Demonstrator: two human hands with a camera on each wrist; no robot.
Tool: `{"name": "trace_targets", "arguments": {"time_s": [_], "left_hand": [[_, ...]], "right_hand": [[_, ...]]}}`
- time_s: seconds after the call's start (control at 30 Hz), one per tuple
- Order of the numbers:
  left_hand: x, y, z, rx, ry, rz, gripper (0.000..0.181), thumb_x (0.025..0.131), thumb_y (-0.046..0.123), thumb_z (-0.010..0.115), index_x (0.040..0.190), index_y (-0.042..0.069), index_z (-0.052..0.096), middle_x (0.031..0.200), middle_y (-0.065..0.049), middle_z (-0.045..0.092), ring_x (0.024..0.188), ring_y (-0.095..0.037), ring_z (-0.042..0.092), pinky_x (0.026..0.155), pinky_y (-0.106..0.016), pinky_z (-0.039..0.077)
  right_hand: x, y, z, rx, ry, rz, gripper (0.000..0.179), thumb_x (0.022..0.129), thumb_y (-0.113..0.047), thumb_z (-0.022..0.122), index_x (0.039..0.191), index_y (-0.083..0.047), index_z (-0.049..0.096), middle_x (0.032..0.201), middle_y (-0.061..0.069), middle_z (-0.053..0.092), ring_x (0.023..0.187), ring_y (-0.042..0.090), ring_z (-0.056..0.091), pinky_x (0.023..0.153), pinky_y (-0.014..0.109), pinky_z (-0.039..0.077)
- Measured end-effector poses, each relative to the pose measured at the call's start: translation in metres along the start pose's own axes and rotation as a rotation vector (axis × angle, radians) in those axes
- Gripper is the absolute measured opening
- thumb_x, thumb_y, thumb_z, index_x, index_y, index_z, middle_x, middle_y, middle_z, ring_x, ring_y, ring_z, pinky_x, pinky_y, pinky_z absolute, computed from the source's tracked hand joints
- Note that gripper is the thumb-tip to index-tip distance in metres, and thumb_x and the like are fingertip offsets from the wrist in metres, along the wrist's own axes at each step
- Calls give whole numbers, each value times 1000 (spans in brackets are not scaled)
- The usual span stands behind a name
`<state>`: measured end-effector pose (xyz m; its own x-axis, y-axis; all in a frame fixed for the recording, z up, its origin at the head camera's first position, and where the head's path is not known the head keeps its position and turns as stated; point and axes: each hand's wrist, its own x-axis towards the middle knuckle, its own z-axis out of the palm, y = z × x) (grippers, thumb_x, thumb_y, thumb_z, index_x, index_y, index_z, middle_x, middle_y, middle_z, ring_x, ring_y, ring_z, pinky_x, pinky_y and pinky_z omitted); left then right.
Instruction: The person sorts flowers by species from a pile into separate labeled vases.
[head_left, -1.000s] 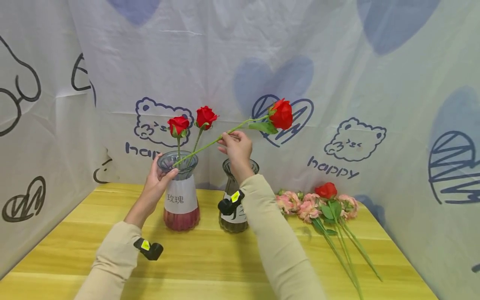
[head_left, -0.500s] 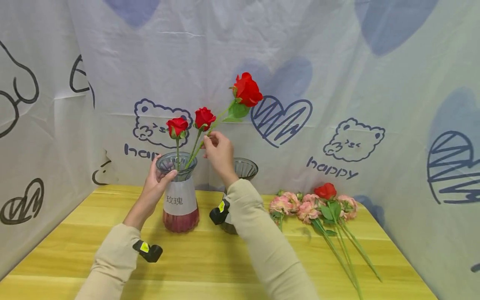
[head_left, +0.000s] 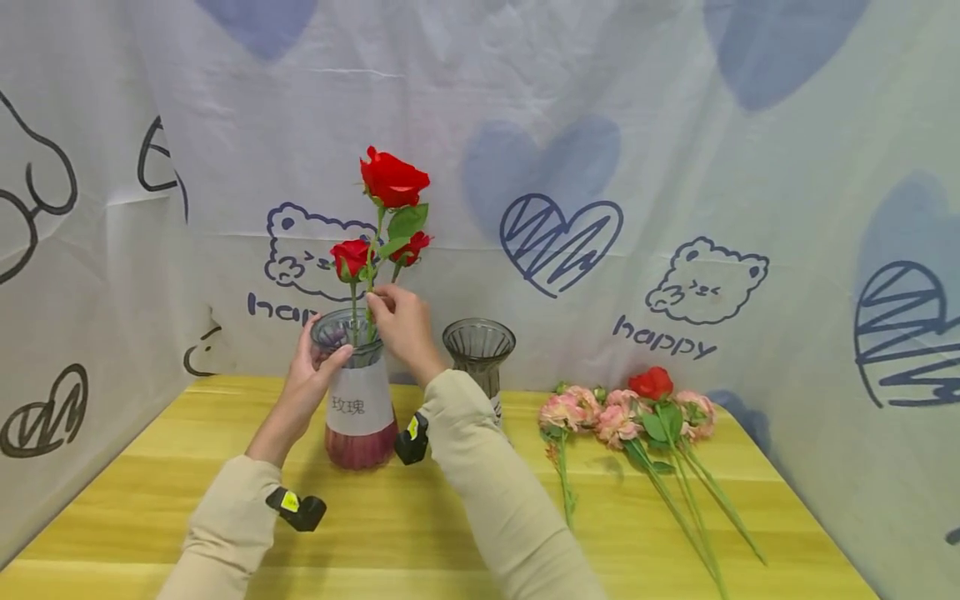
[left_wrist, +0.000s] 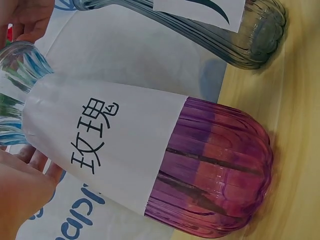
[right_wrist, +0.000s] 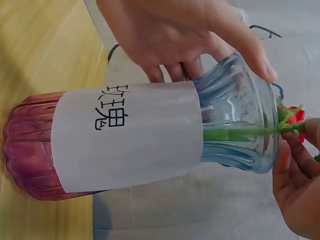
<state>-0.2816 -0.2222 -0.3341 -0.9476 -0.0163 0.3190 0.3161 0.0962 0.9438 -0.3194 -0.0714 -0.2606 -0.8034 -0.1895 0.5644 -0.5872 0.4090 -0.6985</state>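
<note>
head: high, forward-down | wrists: close, sideways | shared: pink-based vase (head_left: 362, 398)

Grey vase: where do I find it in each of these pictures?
Head: grey vase near the middle, its lower part hidden behind the right sleeve.
Left wrist: sideways along the top edge, partly cut off.
Right wrist: not in it.
Shared landmark: the pink vase, with its white label, shows in all three.

You have: glass vases (head_left: 362, 450) (head_left: 480, 342), two; red roses (head_left: 393, 181) (head_left: 350, 257) (head_left: 410, 248) (head_left: 651, 383), four; pink blooms (head_left: 572, 410) (head_left: 618, 419) (head_left: 697, 414), at least three; your hands (head_left: 307, 377) (head_left: 406, 327), two; your wrist cameras (head_left: 300, 511) (head_left: 412, 440), two.
</note>
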Motion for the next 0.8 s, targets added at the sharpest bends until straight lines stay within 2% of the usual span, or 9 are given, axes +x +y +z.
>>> {"name": "trace_targets", "arguments": {"time_s": [0.2, 0.43, 0.6, 0.8], "left_hand": [[0, -3, 2, -10, 20, 21, 79, 97, 25, 51, 155, 17, -3, 152, -22, 26, 134, -33, 29, 110, -49, 22], [0, -3, 4, -15, 18, 7, 79, 98, 24, 51, 154, 15, -3, 154, -20, 21, 137, -33, 26, 111, -50, 22], [-1, -3, 2, -2, 14, 1, 81, 97, 28, 52, 155, 15, -4, 157, -18, 16, 142, -33, 19, 113, -50, 18], [0, -2, 3, -15, 2, -4, 80, 98, 27, 52, 154, 17, -4, 158, -16, 13, 144, -29, 16, 114, -48, 15]], "right_hand": [[-4, 0, 3, 0, -6, 15, 17, 94, -17, 64, 99, -3, 72, 87, 7, 72, 71, 13, 64, 60, 20, 47], [-7, 5, 0, 111, 29, 35, 11, 89, -8, 69, 95, 1, 69, 90, 10, 69, 80, 17, 64, 66, 18, 49], [-7, 7, -11, 106, 24, 55, 13, 89, -8, 68, 99, 1, 68, 94, 9, 70, 86, 18, 65, 70, 19, 50], [-10, 5, -34, 165, 3, 67, 15, 90, -3, 65, 104, 3, 67, 99, 14, 68, 87, 23, 65, 65, 21, 52]]}}
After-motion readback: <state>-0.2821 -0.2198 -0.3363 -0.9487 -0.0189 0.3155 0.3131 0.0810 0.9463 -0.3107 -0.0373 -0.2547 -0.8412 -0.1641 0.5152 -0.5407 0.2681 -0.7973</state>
